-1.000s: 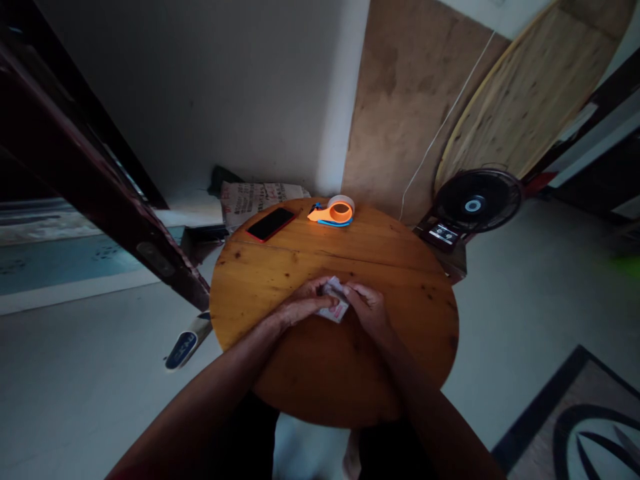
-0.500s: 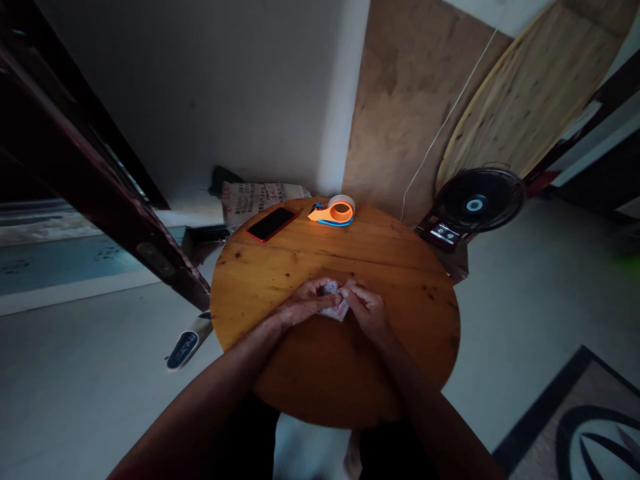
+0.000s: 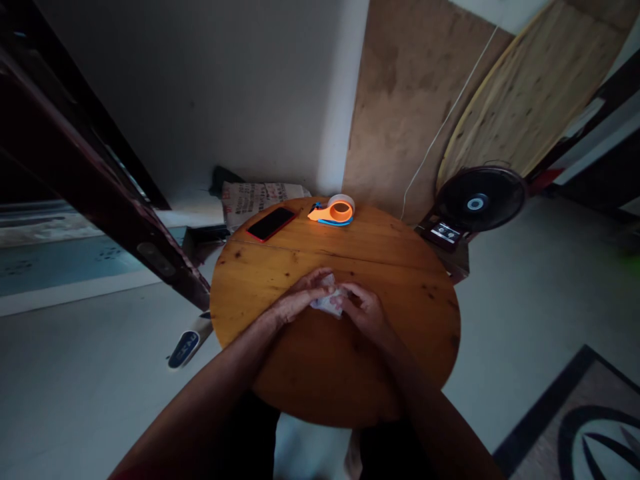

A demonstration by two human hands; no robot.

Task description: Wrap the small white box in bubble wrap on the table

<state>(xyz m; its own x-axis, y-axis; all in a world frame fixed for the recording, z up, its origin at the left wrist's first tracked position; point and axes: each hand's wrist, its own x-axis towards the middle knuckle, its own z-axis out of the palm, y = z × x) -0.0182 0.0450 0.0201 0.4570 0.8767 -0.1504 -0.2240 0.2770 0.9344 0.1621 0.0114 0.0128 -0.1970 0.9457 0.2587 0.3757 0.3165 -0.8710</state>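
Note:
A small whitish, paper-like piece with pinkish markings point(image 3: 329, 304) is between my two hands over the middle of the round wooden table point(image 3: 260, 273). Its exact kind is too small and dim to make out. My left hand point(image 3: 304, 297) holds it from the left, with the thumb lying across its top and the fingers curled behind. From the right, my right hand point(image 3: 367, 307) grips its edge with bent fingers. Parts of the piece are hidden under my fingers.
Near the table's far edge lie a red-edged phone point(image 3: 271, 224) and an orange tape dispenser point(image 3: 333, 212) with a tape roll. A printed sack point(image 3: 260, 197) rests behind the table. A dark round fan point(image 3: 480, 200) stands at the right, and a shoe point(image 3: 184, 348) is on the floor at left.
My left thumb and fingers have straightened and shifted slightly on the whitish piece, which has turned a little. My right fingers have opened slightly from a tighter pinch. The table things stay put.

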